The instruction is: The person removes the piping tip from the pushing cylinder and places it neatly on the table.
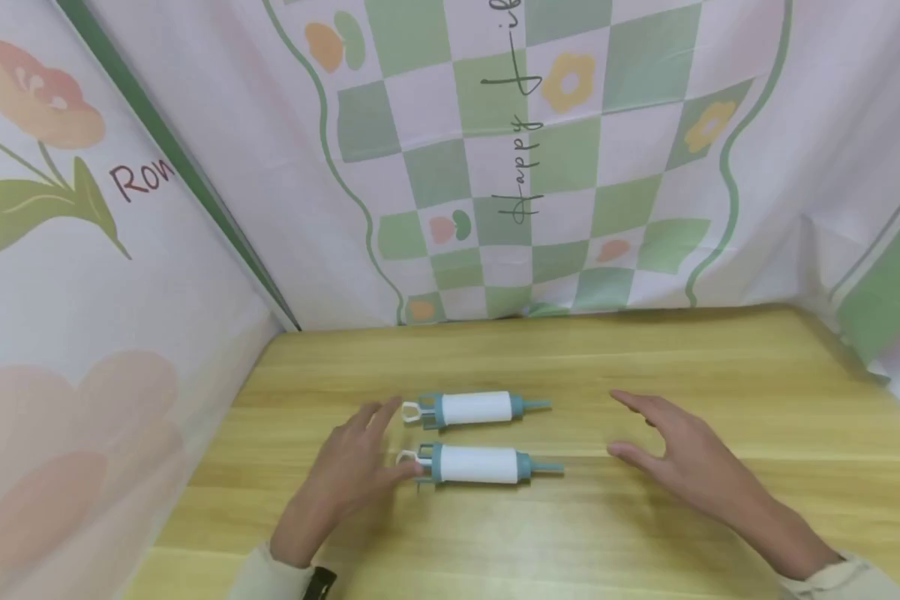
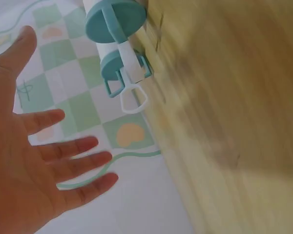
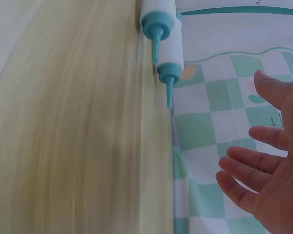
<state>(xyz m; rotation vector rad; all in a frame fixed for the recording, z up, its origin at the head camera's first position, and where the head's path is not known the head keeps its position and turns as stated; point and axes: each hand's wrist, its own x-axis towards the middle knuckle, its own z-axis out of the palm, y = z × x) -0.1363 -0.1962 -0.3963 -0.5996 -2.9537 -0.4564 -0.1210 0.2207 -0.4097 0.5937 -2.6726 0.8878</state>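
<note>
Two white syringes with teal end caps lie side by side on the wooden table, nozzles to the right and white looped plunger handles to the left. The far syringe (image 1: 477, 407) sits slightly left of the near syringe (image 1: 480, 464). My left hand (image 1: 351, 460) is beside the handles with its fingers spread; its thumb overlaps the near handle in the head view. In the left wrist view that hand (image 2: 24, 161) appears apart from both syringes. My right hand (image 1: 690, 454) hovers right of the nozzles, thumb and fingers apart, holding nothing. The right wrist view shows its fingers (image 3: 251, 158) loosely extended.
The wooden table (image 1: 645, 358) ends at a hanging cloth (image 1: 495, 167) with green and white checks at the back. A flower-printed cloth (image 1: 105, 300) hangs along the left side, and another cloth panel (image 1: 888, 292) hangs at the right.
</note>
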